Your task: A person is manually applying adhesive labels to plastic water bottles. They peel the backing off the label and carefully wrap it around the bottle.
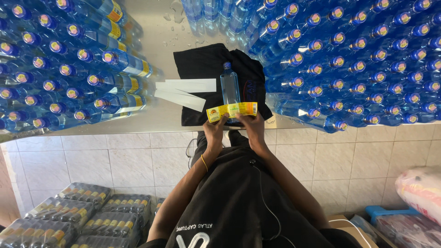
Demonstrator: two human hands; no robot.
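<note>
The left hand (215,131) and the right hand (251,125) pinch the two ends of a yellow label (232,110) with thumb and fingertips. The label looks thin, light and easy to crease. It lies across the base of a clear bottle (229,87), smooth and probably slippery, lying on a black cloth (197,64).

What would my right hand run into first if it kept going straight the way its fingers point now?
The right hand already grips the yellow label. Straight beyond lies the clear bottle on the black cloth, probably the first contact, though depth is hard to judge.
</note>
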